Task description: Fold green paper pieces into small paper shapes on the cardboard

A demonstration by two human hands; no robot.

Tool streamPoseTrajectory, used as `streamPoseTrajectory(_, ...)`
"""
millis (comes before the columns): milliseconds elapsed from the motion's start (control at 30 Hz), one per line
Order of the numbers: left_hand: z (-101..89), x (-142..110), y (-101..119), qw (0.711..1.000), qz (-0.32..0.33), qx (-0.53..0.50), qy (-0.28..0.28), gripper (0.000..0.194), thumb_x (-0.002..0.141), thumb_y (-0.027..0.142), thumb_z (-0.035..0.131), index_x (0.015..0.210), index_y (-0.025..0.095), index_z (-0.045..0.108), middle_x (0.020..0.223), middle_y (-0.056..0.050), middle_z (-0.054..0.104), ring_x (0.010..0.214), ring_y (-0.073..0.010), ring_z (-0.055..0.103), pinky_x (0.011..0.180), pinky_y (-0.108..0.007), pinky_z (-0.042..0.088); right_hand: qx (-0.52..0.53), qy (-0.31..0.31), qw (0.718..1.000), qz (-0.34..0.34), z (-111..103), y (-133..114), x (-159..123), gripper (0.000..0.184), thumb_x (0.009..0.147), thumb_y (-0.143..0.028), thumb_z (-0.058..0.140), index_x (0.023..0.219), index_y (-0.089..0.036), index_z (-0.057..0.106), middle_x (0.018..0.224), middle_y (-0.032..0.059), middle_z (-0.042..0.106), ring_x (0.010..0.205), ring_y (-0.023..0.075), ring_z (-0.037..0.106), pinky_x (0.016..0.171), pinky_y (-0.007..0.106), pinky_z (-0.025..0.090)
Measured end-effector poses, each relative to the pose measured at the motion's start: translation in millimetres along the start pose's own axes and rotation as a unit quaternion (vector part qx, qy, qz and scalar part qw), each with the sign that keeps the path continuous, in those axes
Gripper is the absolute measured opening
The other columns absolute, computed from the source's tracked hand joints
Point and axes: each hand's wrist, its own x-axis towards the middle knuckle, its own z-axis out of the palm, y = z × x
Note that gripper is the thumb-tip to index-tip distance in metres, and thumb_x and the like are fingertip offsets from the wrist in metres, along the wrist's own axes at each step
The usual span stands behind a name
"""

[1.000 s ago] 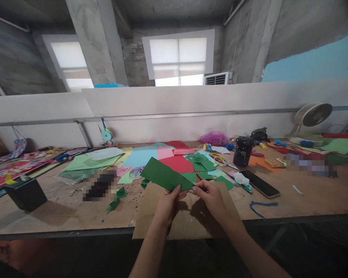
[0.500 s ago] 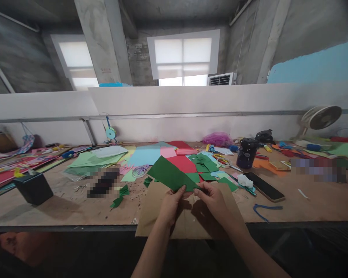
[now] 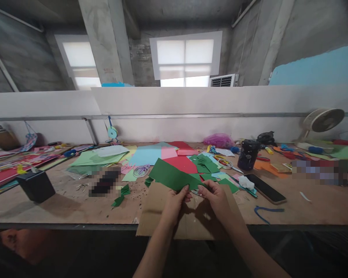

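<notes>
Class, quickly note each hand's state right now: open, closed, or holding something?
Left hand: closed, pinching the lower edge of the green paper, thumb on top.
Right hand: closed, pinching the same paper near its right end.

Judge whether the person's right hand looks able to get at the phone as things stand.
Probably yes, if the right hand lets go of the green paper: the phone lies off to its right, its top largely uncovered, with a white wad beside its left end.
</notes>
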Motion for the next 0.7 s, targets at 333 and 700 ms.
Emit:
streamPoseTrajectory(333, 11.4, -5.1, 3.9, 0.999, 0.03, 0.013, -0.001, 0.036, 0.061, 0.047, 0.078, 0.057, 0.012, 0.068, 0.055, -0.005, 0.064, 0.051, -0.0136, 0.054, 0.055, -0.024, 0.042, -0.017, -0.083, 0.995, 0.049, 9.5, -4.6, -3.4, 0.024, 0.075, -0.047, 0.066, 0.074, -0.023, 0.07, 0.079, 0.003, 0.073, 0.08, 0.0242, 0.064, 0.077, 0.034, 0.048)
streamPoseTrajectory(700, 8.4, -4.8, 1.6, 1.0, 0.008, 0.007, 0.013, 0.037, 0.062, 0.049, 0.077, 0.06, 0.012, 0.068, 0.055, -0.005, 0.063, 0.05, -0.0132, 0.053, 0.054, -0.025, 0.042, 0.034, 0.018, 0.999, 0.03, 2.9, -1.2, -1.5, 0.02, 0.073, -0.041, 0.069, 0.074, -0.023, 0.062, 0.072, -0.0009, 0.065, 0.073, 0.0202, 0.06, 0.069, 0.03, 0.047)
